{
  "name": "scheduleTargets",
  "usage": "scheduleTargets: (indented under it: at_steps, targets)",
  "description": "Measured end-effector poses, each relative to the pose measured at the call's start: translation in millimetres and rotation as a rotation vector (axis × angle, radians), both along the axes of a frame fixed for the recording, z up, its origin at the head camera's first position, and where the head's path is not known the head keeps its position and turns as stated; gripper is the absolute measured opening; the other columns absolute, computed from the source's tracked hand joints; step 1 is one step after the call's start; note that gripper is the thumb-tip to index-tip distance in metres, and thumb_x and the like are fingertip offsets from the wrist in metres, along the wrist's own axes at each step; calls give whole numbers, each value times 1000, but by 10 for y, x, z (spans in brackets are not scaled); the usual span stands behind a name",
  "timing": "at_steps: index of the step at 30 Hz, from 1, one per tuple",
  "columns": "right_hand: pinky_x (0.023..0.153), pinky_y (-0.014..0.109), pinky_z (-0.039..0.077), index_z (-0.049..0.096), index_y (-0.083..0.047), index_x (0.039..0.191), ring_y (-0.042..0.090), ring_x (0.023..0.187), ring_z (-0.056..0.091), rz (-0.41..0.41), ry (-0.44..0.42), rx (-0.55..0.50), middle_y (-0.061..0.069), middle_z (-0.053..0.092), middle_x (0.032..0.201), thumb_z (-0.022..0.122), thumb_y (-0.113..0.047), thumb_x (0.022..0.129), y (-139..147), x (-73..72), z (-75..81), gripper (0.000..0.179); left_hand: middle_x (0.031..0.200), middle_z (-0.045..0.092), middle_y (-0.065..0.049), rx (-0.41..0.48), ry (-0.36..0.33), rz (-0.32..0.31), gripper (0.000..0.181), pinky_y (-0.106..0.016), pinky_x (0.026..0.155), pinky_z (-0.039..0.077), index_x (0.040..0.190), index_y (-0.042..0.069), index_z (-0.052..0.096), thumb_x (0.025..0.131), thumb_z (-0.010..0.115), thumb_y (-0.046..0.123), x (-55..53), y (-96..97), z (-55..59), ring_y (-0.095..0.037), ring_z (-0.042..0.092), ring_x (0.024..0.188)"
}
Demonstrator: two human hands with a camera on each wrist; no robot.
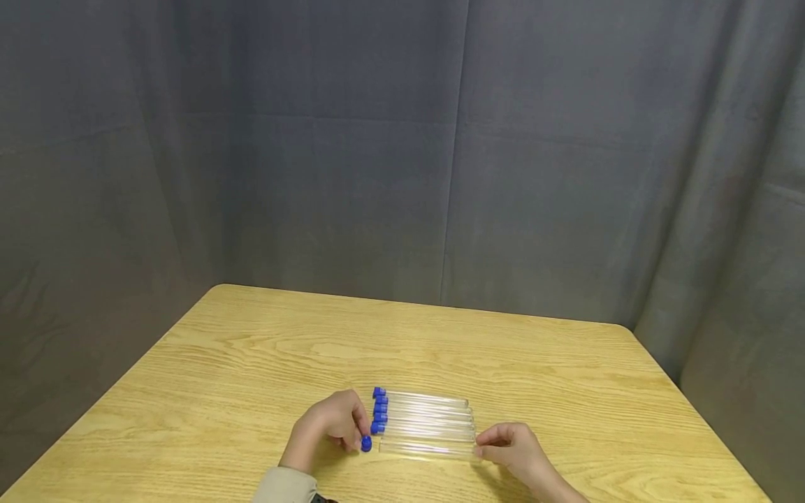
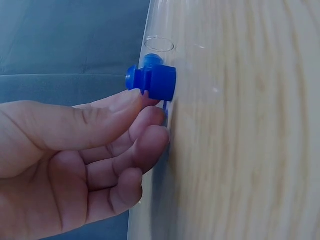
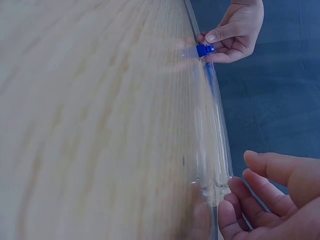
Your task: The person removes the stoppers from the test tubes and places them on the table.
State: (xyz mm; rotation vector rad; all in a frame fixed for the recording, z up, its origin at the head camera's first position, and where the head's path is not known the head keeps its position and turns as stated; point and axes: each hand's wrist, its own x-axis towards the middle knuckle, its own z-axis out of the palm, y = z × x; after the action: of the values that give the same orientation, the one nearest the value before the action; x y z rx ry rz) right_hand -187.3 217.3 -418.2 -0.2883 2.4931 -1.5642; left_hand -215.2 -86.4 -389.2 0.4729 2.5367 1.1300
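Note:
My left hand (image 1: 336, 421) holds a blue cap (image 1: 366, 443) between thumb and index fingertips, just left of the open end of an uncapped clear test tube (image 1: 428, 448). In the left wrist view the cap (image 2: 162, 83) stands at the thumb tip, its narrower plug side toward the palm side, and the other fingers curl loosely below. My right hand (image 1: 512, 450) is at the far right end of that tube. Its fingertips (image 3: 235, 187) lie right by the rounded end in the right wrist view, with the thumb apart from the glass.
Several clear test tubes (image 1: 428, 412) with blue caps (image 1: 380, 409) on their left ends lie side by side just beyond the uncapped one. They rest on a wooden table (image 1: 302, 335). Grey curtains (image 1: 352, 175) hang behind and at both sides.

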Motion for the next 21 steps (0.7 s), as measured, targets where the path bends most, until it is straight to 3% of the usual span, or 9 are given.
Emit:
scheduleTargets:
  at_steps: [6, 13, 21]
  targets:
    - [70, 31, 48, 60, 10, 91, 16, 74, 53, -7, 18, -14, 6, 61, 83, 66, -9, 79, 0, -6, -4, 24, 57, 55, -2, -6, -7, 8, 22, -16, 42, 36, 69, 2, 64, 63, 64, -20, -3, -19, 10, -9, 46, 46]
    - [67, 24, 47, 58, 12, 92, 16, 74, 54, -3, 30, -60, 9, 62, 82, 65, -8, 80, 1, -41, 21, 24, 60, 56, -2, -19, 11, 27, 22, -18, 43, 38, 70, 1, 63, 63, 65, -19, -23, -28, 19, -10, 46, 47]
    - [66, 24, 48, 60, 10, 89, 13, 71, 55, 41, 100, -107, 7, 63, 80, 66, -7, 78, 17, -101, 7, 22, 62, 59, -4, -12, 7, 34, 14, -24, 45, 44, 73, 0, 63, 70, 65, -13, -54, -23, 41, -14, 55, 50]
